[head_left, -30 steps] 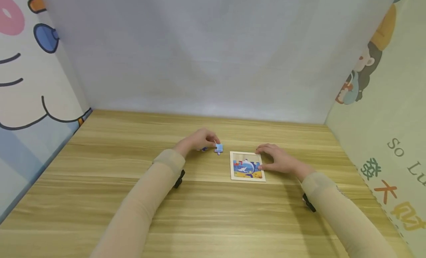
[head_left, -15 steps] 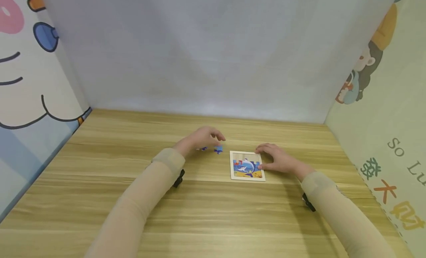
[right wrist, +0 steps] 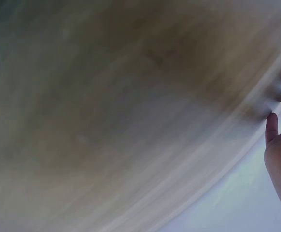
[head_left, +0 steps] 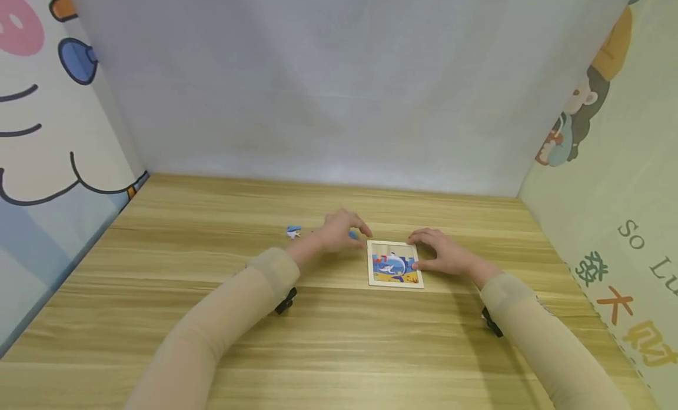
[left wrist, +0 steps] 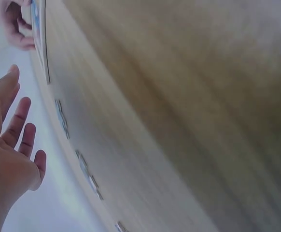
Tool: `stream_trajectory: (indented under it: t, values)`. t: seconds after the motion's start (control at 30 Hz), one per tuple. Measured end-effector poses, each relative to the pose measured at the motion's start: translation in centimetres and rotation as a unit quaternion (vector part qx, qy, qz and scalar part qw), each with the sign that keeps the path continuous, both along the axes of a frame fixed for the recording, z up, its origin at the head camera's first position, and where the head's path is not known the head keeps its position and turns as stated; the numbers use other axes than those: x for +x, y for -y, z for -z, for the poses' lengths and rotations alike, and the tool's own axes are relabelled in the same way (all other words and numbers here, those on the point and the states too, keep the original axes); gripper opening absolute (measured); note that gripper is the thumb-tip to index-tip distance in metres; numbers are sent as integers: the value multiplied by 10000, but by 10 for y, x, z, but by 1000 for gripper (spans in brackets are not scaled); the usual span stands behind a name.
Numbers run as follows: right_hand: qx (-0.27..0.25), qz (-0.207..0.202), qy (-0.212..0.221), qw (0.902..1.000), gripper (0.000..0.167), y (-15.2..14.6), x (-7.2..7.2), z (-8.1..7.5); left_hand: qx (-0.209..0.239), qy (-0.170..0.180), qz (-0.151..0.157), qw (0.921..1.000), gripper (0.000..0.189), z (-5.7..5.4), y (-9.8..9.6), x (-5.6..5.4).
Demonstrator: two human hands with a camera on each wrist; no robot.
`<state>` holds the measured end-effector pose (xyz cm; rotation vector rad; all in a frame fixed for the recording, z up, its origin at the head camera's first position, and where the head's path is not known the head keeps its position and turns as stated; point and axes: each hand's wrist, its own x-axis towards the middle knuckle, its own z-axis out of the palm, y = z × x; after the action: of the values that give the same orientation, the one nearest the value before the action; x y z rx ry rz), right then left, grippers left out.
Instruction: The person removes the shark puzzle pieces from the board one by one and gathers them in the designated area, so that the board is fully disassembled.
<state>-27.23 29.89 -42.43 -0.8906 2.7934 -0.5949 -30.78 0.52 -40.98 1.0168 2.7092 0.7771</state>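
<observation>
A small jigsaw puzzle (head_left: 391,270) with a dolphin picture lies in a pale square frame; its upper part shows bare backing. My right hand (head_left: 447,256) holds the frame at its upper right corner, thumb on the right side and fingers at the top edge. My left hand (head_left: 338,230) hovers left of the frame, fingers spread and holding nothing. Partly hidden behind its fingers is a blue puzzle piece (head_left: 353,235). In the left wrist view, loose pieces (left wrist: 62,119) lie flat on the table below the left hand.
Another blue and white puzzle piece (head_left: 293,232) lies left of the left hand. The wood-grain table (head_left: 339,351) ends at a pale curtain (head_left: 328,104) behind. Printed panels stand on both sides.
My left hand first touches the blue piece, then lets it go, lifts and shifts right toward the frame, uncovering a piece at left. My right hand stays in place.
</observation>
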Motion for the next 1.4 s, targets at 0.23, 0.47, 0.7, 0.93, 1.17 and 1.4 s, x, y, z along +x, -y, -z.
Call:
stream_trajectory:
  t: [0.23, 0.47, 0.7, 0.93, 1.17, 1.4]
  values:
    - [-16, -27, 23, 10000, 56, 1, 0, 0, -221, -168, 62, 9996, 32, 10, -8, 16]
    - [-51, -100, -47, 9999, 56, 2, -2, 1, -653, -288, 169, 9973, 38, 13, -14, 26]
    - [165, -121, -175, 9996, 61, 6, -3, -1, -791, -249, 60, 9965, 33, 14, -17, 26]
    - [187, -586, -303, 9976, 53, 14, 2, -12, -779, -44, -57, 9969, 31, 11, -21, 27]
    - [168, -1148, -266, 9929, 41, 21, 8, -14, -668, 92, -149, 9976, 29, 14, -24, 29]
    - [-22, -1022, -445, 9938, 39, 25, 10, -6, -617, 132, -197, 9978, 28, 15, -24, 30]
